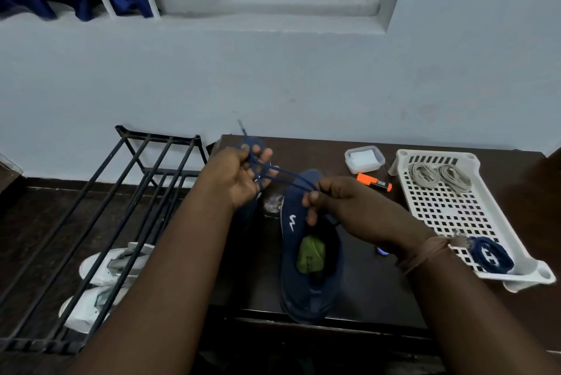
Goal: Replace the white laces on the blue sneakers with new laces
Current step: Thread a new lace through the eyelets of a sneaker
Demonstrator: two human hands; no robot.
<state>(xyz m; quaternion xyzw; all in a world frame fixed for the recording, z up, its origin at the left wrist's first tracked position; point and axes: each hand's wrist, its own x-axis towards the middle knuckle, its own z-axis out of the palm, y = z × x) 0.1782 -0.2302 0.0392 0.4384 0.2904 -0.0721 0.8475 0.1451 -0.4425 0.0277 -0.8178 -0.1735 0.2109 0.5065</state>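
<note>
Blue lace [283,176], limp and light, stretched above the blue sneaker [306,259] on the bench [379,292]: my left hand [243,177] holds its coils, my right hand [340,201] pinches the strand; best taken near its stiff tip.

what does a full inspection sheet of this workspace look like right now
surface: dark table, glossy.
job's things: blue sneaker on table, green wad inside; navy lace stretched between hands; white tray holds two grey lace bundles and a navy lace coil.
clutter: orange marker, lidded plastic box.
grippers: left hand and right hand both grip the lace.
cables: nothing seen.
surroundings: black rack, white shoes beneath, window, blue curtain.
</note>
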